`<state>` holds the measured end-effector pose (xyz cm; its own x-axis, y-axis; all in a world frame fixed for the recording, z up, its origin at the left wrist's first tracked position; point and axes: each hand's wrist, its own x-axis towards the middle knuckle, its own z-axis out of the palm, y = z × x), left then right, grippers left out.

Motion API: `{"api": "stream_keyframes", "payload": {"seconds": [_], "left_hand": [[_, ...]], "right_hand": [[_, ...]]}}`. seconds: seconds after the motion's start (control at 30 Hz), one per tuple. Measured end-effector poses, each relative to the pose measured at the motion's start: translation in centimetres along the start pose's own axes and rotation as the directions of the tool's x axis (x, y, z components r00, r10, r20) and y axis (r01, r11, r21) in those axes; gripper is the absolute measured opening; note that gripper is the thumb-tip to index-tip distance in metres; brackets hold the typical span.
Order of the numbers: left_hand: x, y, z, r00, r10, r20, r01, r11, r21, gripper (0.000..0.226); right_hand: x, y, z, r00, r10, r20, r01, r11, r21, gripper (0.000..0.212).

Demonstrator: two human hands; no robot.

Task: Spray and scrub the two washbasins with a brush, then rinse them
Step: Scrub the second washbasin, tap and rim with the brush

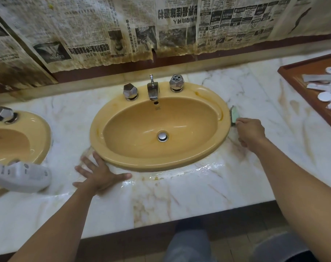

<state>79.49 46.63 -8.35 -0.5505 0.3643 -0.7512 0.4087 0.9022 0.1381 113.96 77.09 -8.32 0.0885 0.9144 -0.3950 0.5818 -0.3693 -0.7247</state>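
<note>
Right grip [250, 132] clamps what seems a brush [234, 114] beside the washbasin [151, 164]; left grip [102, 173] splayed.

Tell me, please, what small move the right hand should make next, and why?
Probably sweep the green brush along the washbasin rim: the right hand grips it at the rim's right edge, where staining shows, while the left hand braces flat on the wet marble counter.

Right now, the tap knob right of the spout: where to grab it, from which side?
Probably pinch the knob round its faceted sides, coming from above: it stands upright on the basin ledge, and the flat facets give purchase. The right hand is nearer but holds the brush.
</note>
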Motion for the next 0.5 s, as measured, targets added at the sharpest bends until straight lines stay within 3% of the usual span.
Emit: {"api": "stream_keyframes", "payload": {"seconds": [0.13,0.3,0.5], "left_hand": [[0.2,0.0,0.1,1.0,-0.003,-0.015,0.003,1.0,-0.012,0.171],[0.8,-0.2,-0.1,1.0,-0.002,0.004,0.002,1.0,-0.015,0.177],[0.5,0.0,0.0,1.0,0.0,-0.006,0.0,1.0,-0.018,0.174]], "right_hand": [[-3.6,2.8,0.1,0.985,-0.17,0.002,0.168,0.967,-0.192,0.04],[-6.7,7.2,1.5,0.908,-0.418,-0.023,0.357,0.802,-0.478,0.035],[-1.2,2.9,1.8,0.928,-0.357,-0.104,0.271,0.84,-0.47,0.033]]}}
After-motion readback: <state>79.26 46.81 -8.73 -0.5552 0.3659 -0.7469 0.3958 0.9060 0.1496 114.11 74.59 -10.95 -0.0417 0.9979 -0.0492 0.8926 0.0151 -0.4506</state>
